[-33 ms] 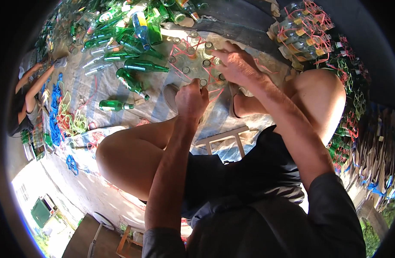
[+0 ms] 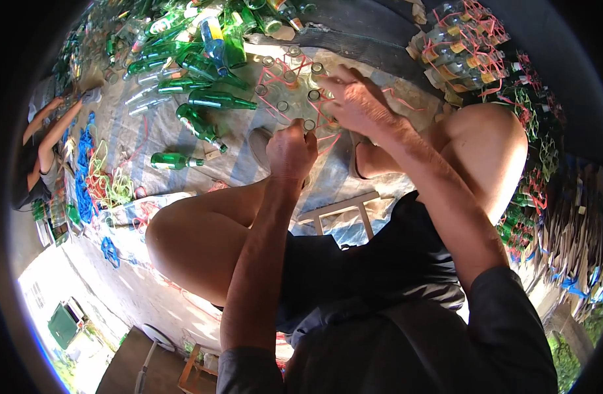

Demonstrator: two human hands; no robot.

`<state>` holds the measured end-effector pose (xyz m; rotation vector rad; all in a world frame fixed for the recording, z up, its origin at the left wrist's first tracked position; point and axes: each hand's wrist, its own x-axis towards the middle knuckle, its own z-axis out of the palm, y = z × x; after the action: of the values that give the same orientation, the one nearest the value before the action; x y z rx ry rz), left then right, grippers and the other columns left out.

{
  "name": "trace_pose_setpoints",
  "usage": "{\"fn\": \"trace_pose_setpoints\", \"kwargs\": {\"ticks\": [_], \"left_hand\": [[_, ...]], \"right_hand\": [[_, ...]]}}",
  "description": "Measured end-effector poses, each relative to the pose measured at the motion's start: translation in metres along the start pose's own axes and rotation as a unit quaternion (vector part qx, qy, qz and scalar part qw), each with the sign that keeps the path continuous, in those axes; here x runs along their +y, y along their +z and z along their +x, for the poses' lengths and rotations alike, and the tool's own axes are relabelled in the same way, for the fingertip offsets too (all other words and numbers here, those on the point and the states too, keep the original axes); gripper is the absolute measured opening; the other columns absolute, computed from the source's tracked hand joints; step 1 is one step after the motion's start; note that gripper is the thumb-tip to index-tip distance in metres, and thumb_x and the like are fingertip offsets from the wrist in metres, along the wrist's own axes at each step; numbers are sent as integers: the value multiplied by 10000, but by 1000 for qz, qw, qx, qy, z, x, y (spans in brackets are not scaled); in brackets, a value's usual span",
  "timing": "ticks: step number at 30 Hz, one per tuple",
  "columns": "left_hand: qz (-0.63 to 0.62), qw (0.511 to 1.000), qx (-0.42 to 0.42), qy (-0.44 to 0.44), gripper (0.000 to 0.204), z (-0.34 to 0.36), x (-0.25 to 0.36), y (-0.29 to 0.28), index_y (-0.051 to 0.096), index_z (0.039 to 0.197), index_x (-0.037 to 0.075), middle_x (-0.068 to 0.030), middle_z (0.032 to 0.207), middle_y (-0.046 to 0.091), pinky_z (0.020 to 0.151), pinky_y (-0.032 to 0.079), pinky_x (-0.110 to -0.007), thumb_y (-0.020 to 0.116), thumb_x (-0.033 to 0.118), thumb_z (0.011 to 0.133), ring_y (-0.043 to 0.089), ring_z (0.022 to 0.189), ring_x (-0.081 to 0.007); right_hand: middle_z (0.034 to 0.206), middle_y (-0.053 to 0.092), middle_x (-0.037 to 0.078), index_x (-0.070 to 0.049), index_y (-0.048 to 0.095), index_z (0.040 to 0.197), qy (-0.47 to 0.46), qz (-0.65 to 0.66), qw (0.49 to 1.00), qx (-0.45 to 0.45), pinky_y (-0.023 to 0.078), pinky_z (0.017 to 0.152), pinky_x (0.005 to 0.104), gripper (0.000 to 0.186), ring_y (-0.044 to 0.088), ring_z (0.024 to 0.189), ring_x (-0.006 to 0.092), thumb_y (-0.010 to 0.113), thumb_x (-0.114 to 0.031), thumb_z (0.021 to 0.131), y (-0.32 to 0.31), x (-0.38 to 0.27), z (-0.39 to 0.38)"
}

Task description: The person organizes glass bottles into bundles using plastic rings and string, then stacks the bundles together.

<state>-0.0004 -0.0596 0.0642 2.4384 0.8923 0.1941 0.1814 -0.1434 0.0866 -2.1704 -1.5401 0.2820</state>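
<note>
So the cluster of upright clear glass bottles [image 2: 290, 77] is standing at the upper middle of the frame, with thin pink plastic string [image 2: 328, 145] crossing around the necks. The left hand [image 2: 292, 150] is sitting at the cluster's lower edge with fingers curled in; can't tell if it's pinching anything. The right hand [image 2: 359, 102] is hanging over the right edge, fingers bent and partly spread, tips too hidden to tell what they're touching.

Labels: a blue-tinted glass bottle [image 2: 215, 46] upper left is showing a yellowish one, and the pink-tied clear bottle bundle [image 2: 456, 49] upper right is showing yellow-orange ones, print too small to read.

Green glass bottles [image 2: 223, 100] are lying heaped just left of the cluster, and the person's bent knees are boxing in both sides. Blue-striped sheeting [image 2: 232, 164] is stretching lower left of the cluster, and a dark mesh strip [image 2: 354, 49] is edging the top.
</note>
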Motion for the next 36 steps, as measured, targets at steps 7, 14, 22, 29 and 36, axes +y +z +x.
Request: {"fn": "trace_pose_setpoints", "kwargs": {"ticks": [7,14,22,29,36], "left_hand": [[-9,1000,11,13,238,-4,1,-4,656,1003,36,-242,764,688,672,540,-555,662,227,861,680,737,-459],[17,999,0,37,205,-2,1,-10,646,982,40,-238,751,684,680,539,-556,653,206,860,684,733,-453],[136,974,-112,143,104,33,6,-35,618,811,43,-211,774,677,712,536,-544,646,137,846,676,780,-444],[199,942,-201,178,132,77,21,-39,719,889,44,-207,887,725,770,557,-513,646,120,810,712,886,-410],[93,979,-180,32,172,71,-2,-33,738,869,53,-251,837,672,697,534,-495,658,199,828,677,792,-445]], "right_hand": [[1247,597,59,-106,620,1275,-35,-18,999,-3,498,1001,403,602,563,1201,281,829,-94,710,17,-15,-18],[1208,622,66,-94,623,1255,-33,18,999,5,501,991,404,581,573,1181,291,815,-63,708,24,-11,-16],[1152,617,86,-102,629,1190,-56,14,998,25,509,962,421,542,583,1133,322,775,-25,673,33,-6,-15],[1034,672,66,-114,716,1065,-71,53,988,128,536,907,412,298,637,1084,293,635,-45,786,46,1,-14],[1099,628,55,-101,661,1105,-64,42,995,60,522,941,388,432,595,1126,278,754,-51,686,35,0,-18]]}}
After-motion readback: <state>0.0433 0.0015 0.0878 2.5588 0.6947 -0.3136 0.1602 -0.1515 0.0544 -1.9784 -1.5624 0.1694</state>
